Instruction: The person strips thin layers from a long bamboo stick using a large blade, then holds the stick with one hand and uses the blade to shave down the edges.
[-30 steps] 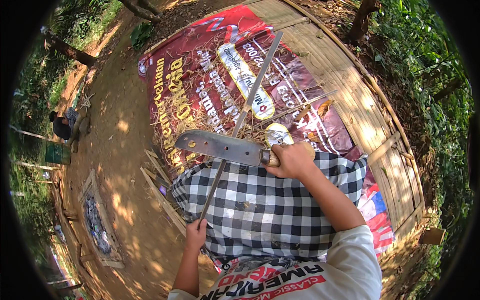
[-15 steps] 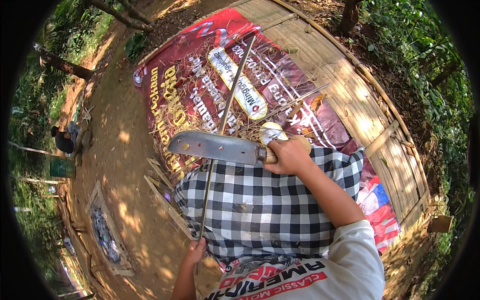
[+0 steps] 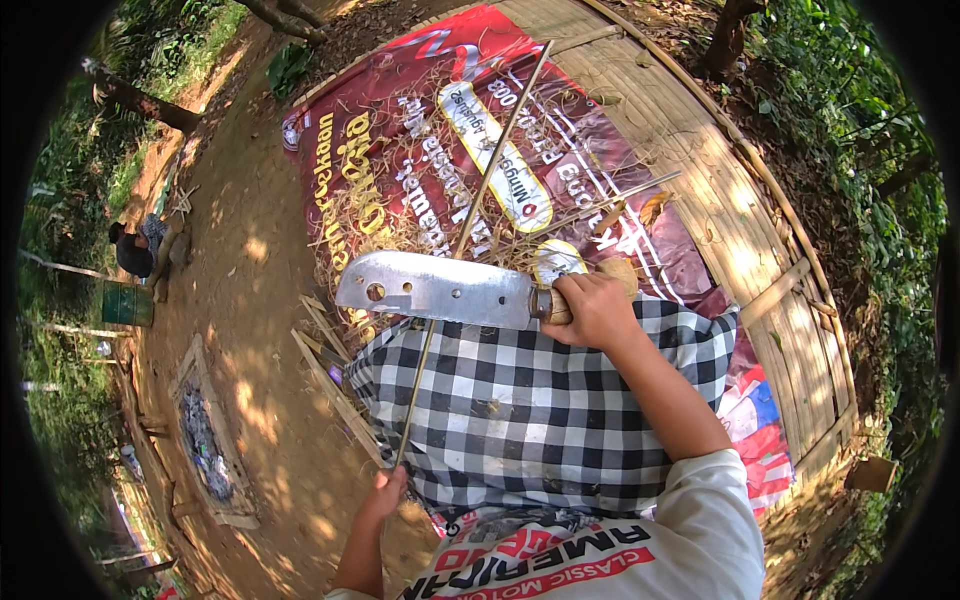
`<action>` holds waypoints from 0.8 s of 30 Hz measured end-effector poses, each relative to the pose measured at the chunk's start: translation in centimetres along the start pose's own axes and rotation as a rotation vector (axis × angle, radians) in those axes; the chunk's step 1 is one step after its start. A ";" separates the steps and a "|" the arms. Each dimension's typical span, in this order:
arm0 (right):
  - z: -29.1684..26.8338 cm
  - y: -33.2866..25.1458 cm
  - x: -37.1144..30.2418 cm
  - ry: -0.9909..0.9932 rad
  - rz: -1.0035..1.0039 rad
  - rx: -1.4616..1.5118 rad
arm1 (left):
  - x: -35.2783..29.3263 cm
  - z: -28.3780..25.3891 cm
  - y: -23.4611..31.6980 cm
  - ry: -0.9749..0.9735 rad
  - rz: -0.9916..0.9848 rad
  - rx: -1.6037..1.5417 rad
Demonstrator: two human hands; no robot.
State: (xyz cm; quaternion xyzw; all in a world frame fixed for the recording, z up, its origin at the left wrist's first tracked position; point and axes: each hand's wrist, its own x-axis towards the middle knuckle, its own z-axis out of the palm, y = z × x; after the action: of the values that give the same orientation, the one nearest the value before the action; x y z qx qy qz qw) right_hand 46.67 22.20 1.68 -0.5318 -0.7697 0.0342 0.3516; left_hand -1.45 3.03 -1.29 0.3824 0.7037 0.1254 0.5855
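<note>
Bamboo strip point(image 3: 493, 165), long and thin, with its near end in the left grip point(image 3: 380, 493), fingers closed around it. Far end out over the red banner point(image 3: 495, 28), slanting to the right. Held just by the near end, maybe to leave the long part free. Right grip point(image 3: 597, 312) wrapped round the wooden handle point(image 3: 557, 305) of a big wide knife point(image 3: 450, 290). Blade pointing left, crossing over the strip and hiding a short bit of it. Hard to tell if touching. Likely held crossways to bring the edge to the strip, with both grips well apart, perhaps for safe fingers. Under the knife and near part of the strip, a black and white checked cloth point(image 3: 520, 420), maybe to keep clothes clean.

Farther out, the shiny banner again, perhaps spread as a mat, with curly shavings point(image 3: 395, 245) all over and a dry orange leaf point(image 3: 655, 207) on the right. Under it, a platform point(image 3: 690, 150) of pale bamboo slats. To the left, brown dirt ground point(image 3: 250, 330) with sunny spots. Far left, a person point(image 3: 135, 252) down low near a green box point(image 3: 128, 303). All around, green plants point(image 3: 830, 100).
</note>
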 end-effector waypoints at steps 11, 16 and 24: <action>1.3 -1.0 -0.7 -0.315 -0.100 -0.020 | -0.2 1.4 2.7 0.169 0.175 0.428; 2.2 -2.6 -1.3 -0.403 -0.169 0.032 | -0.2 2.5 3.3 0.230 0.320 0.485; 1.0 -1.8 -0.4 -0.312 -0.200 -0.113 | 1.1 2.6 1.5 0.269 0.400 0.527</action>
State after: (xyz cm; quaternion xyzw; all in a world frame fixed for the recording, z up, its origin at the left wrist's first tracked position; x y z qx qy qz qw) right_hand 44.75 21.40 1.47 -0.4596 -0.8647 0.0378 0.1991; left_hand 1.47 4.11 -1.90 0.6306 0.6939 0.1010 0.3328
